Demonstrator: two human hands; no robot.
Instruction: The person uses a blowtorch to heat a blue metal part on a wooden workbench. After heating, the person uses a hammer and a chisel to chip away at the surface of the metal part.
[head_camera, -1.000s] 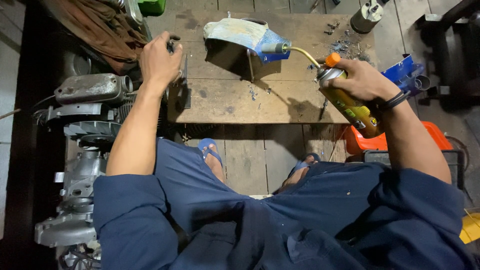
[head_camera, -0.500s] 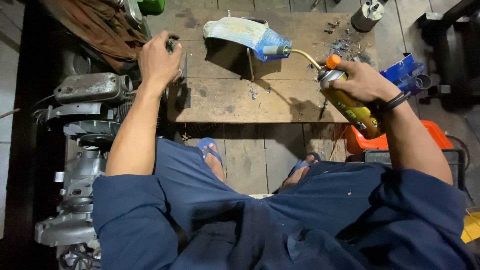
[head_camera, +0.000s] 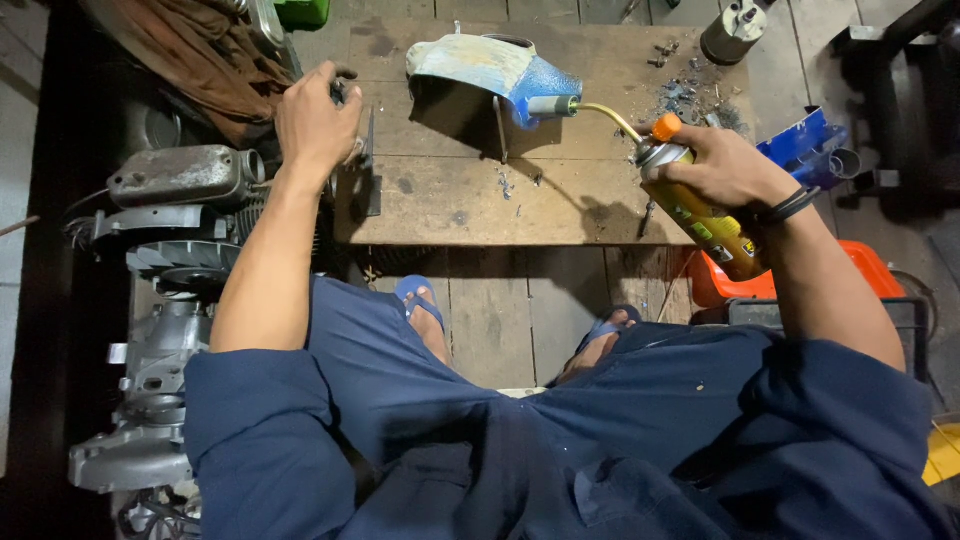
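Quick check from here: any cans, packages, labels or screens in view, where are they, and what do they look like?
Gas can: in the right hand, over the board's right edge; yellow cylinder, orange cap, small coloured label patches.
Metal canister: board's far right corner; grey cylinder, no label visible.
No screens or signs.

— What's the can in the right hand made of?

— Glossy printed metal, yellow, with an orange plastic cap and a brass-coloured metal nozzle tube.

— And ahead of that hand?

— A blue metal part, its paint worn pale and flaking. The worktop under it is rough, stained bare wood.

— By the left hand?

— Dull grey cast metal, an engine, matt and grimy. Beyond it, brown cloth, soft and creased.
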